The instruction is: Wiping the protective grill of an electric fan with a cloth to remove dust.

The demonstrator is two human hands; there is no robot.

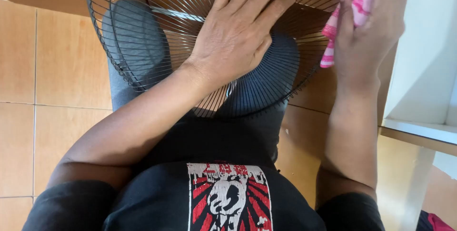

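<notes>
A round black wire fan guard (143, 45) lies across my lap, its spokes fanning out from the centre. My left hand (238, 31) rests flat on top of the guard with fingers stretched out, pressing on the wires. My right hand (366, 26) is at the guard's right rim, closed around a bunched pink and white cloth (347, 12) that touches the rim. The guard's centre is hidden under my left hand.
I am seated in grey trousers (138, 40) and a black printed shirt (228, 197). Tan floor tiles (52, 69) spread to the left. A white shelf unit (428, 69) stands close on the right. A bit of pink fabric (440, 222) shows at the bottom right corner.
</notes>
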